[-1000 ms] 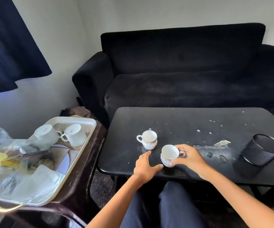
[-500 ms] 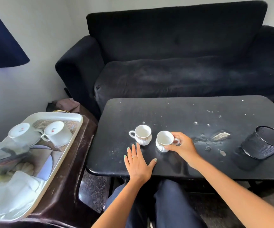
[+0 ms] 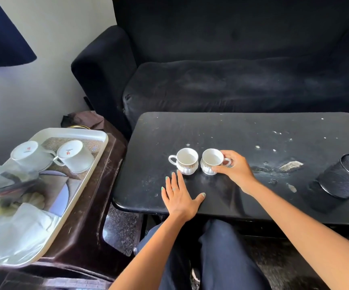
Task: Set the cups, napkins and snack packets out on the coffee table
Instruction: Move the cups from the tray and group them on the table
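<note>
right hand (image 3: 235, 169) fingers pinch gold-banded white ribbed cup (image 3: 211, 161) | left hand (image 3: 179, 195) flat, empty | risk: knocking twin cup (image 3: 186, 161) just beside

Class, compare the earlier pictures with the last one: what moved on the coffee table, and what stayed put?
The right hand carried the second cup away from the near edge and set it beside the first cup, keeping its grip. The left hand flattened on the coffee table. The first cup, mesh bin and tray stayed put.
</note>
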Available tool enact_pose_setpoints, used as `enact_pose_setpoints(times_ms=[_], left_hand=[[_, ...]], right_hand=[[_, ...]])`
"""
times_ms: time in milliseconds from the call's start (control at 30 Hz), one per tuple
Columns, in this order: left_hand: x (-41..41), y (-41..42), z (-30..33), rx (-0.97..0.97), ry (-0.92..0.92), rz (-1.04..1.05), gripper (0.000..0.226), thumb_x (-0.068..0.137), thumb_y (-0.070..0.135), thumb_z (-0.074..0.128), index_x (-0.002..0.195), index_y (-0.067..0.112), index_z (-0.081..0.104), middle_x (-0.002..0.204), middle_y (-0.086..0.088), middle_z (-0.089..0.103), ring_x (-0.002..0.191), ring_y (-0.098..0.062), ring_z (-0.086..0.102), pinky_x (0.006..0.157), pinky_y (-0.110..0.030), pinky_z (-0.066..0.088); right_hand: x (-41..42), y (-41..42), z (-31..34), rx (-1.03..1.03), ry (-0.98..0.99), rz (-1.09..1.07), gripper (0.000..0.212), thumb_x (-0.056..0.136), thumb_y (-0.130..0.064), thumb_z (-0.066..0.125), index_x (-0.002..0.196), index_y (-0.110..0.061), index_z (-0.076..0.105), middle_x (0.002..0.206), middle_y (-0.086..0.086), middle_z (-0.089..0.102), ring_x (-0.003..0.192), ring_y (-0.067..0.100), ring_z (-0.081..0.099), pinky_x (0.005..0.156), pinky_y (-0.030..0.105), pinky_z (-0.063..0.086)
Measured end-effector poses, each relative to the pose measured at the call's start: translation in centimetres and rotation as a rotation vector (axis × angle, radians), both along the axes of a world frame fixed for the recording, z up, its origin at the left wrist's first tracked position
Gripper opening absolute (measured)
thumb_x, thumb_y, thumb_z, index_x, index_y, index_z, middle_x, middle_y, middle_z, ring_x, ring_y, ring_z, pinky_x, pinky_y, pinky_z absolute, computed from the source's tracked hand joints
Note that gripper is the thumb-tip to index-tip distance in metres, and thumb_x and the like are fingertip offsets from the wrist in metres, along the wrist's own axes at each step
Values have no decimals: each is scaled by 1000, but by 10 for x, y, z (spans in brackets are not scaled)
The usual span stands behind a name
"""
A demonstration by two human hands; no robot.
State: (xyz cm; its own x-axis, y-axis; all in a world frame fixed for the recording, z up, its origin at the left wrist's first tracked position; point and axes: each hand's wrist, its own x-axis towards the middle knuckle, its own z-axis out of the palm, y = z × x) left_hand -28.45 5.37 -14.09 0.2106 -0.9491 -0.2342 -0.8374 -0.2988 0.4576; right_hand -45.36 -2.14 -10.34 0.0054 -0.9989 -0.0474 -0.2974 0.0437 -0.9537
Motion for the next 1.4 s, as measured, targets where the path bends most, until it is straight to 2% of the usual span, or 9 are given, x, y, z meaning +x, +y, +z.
enact_pose_setpoints(times_ms=[267, 433, 533, 733, 1000, 1133, 1233, 1300, 1400], left_hand=[[0, -1, 3, 43, -5, -10, 104, 83, 65, 49, 149, 22, -18, 159, 2, -18, 145, -20, -21, 116, -42, -11], [0, -1, 4, 47, -8, -7, 104, 82, 66, 48, 149, 23, -19, 159, 3, -18, 145, -19, -21, 116, -42, -11], [0, -1, 5, 50, -10, -2, 104, 82, 67, 48, 148, 24, -21, 159, 3, -18, 145, -19, -21, 116, -42, -11], [-1, -1, 6, 58, -12, -5, 104, 82, 67, 48, 148, 24, -20, 159, 3, -18, 145, -19, -21, 116, -42, -11], [0, -3, 9, 78, 9, -1, 104, 82, 66, 50, 149, 26, -19, 159, 3, -19, 145, -19, -21, 117, -42, -10], [0, -3, 8, 76, 8, 4, 103, 82, 65, 50, 149, 27, -19, 159, 4, -19, 145, -18, -21, 117, -41, -11], [0, -2, 6, 65, 3, 12, 104, 81, 65, 50, 149, 27, -18, 159, 5, -18, 145, -18, -21, 117, -41, -10], [0, -1, 5, 56, -1, 19, 104, 80, 66, 51, 149, 27, -18, 159, 5, -18, 146, -17, -20, 117, -41, -10], [0, -2, 3, 53, 5, 22, 105, 80, 66, 51, 149, 27, -18, 159, 5, -18, 145, -17, -21, 117, -41, -10]], right_hand=[[-1, -1, -5, -5, 3, 5, 53, 62, -7, 84, 110, -17, 63, 105, -2, 67, 97, 17, 63, 83, 28, 51], [-1, 0, -4, -4, -4, 7, 53, 63, -8, 84, 111, -18, 63, 105, -4, 67, 96, 15, 62, 80, 25, 50], [0, 2, -3, -7, -33, 17, 51, 64, -7, 83, 111, -16, 63, 103, -5, 67, 94, 15, 63, 82, 28, 52], [2, 4, -1, -4, -30, 0, 51, 64, -8, 83, 110, -17, 63, 97, -13, 65, 87, 4, 60, 71, 16, 46], [5, 7, -1, -13, -14, -33, 50, 65, -9, 83, 108, -20, 61, 94, -16, 64, 84, 0, 59, 68, 13, 44], [6, 9, -1, -16, -10, -31, 50, 65, -11, 83, 108, -23, 60, 95, -18, 63, 87, 4, 60, 71, 16, 46], [5, 11, -5, -10, 22, -41, 53, 64, -18, 84, 110, -27, 58, 100, -12, 65, 94, 12, 62, 80, 28, 51], [4, 15, -11, 10, 27, -67, 62, 62, -24, 85, 115, -28, 54, 108, -7, 63, 98, 14, 61, 85, 31, 51], [3, 19, -17, 52, -1, -121, 80, 61, -22, 87, 128, -23, 44, 118, 0, 53, 105, 16, 55, 89, 28, 45]])
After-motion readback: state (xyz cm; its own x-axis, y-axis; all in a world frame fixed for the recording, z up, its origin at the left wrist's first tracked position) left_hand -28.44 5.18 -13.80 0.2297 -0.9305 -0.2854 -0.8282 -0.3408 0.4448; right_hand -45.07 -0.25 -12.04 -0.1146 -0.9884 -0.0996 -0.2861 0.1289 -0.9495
